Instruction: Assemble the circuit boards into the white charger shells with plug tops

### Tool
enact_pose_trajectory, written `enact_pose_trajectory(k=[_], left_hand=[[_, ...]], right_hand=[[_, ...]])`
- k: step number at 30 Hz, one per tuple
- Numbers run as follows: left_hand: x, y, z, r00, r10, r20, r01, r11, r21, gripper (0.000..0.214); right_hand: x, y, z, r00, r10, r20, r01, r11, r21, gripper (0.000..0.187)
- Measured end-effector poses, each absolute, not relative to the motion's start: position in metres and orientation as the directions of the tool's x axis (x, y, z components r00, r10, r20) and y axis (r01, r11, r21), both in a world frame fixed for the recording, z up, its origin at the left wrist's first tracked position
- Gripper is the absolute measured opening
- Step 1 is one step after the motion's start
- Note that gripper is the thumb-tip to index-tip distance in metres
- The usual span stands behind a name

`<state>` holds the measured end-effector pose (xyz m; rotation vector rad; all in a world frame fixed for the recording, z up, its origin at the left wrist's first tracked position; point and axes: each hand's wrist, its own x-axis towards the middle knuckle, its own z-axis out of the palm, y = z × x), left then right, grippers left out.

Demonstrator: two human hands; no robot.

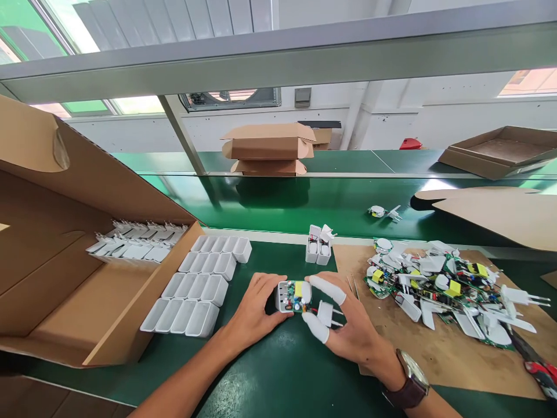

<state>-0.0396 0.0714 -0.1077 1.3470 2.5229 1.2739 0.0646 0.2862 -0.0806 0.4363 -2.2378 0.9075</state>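
My left hand (260, 302) grips a small white plastic housing (282, 297) by its left end, thumb and fingers on opposite sides. A green circuit board (299, 297) with a yellow block sits at the housing; how deep it goes in cannot be made out. My right hand (354, 328), with white finger cots on thumb and forefinger, pinches the board's right end. A white two-pin plug (327, 313) hangs from the board on wires, between those fingers and the palm. Behind my hands stand two filled white housings (317, 251), with a plug piece on top.
Rows of white housings (195, 290) lie left, beside a large carton (108, 307) holding white plug parts (139, 241). Right, circuit boards and plugs (439, 284) are heaped on cardboard (383, 348), with tweezers (354, 287) and red-handled pliers (537, 366). One board (377, 211) lies farther back.
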Motion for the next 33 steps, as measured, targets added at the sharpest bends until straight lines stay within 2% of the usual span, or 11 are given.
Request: enact_pose_trajectory(k=[2,5,7,13,23,33], left_hand=[[-0.04,0.071,-0.113,-0.613,0.665,0.426,0.737,0.288,0.612,0.052],[-0.04,0.07,-0.117,-0.603,0.656,0.453,0.749,0.271,0.604,0.053],[-0.04,0.07,-0.119,-0.594,0.658,0.463,0.754,0.255,0.605,0.054],[-0.039,0.071,-0.118,-0.58,0.658,0.48,0.765,0.236,0.6,0.059],[-0.039,0.072,-0.118,-0.563,0.688,0.457,0.77,0.236,0.593,0.065],[-0.039,0.071,-0.121,-0.575,0.69,0.438,0.746,0.224,0.627,0.061]], right_hand=[[0.068,0.283,-0.081,-0.703,-0.122,0.701,-0.545,0.726,-0.419,0.063],[0.07,0.281,-0.086,-0.679,-0.213,0.703,-0.547,0.785,-0.291,0.071],[0.071,0.28,-0.09,-0.683,-0.241,0.69,-0.546,0.795,-0.263,0.073],[0.069,0.279,-0.088,-0.693,-0.215,0.688,-0.517,0.814,-0.267,0.077],[0.068,0.281,-0.089,-0.717,-0.261,0.646,-0.523,0.815,-0.251,0.079],[0.068,0.283,-0.092,-0.712,-0.27,0.648,-0.534,0.808,-0.25,0.07]])
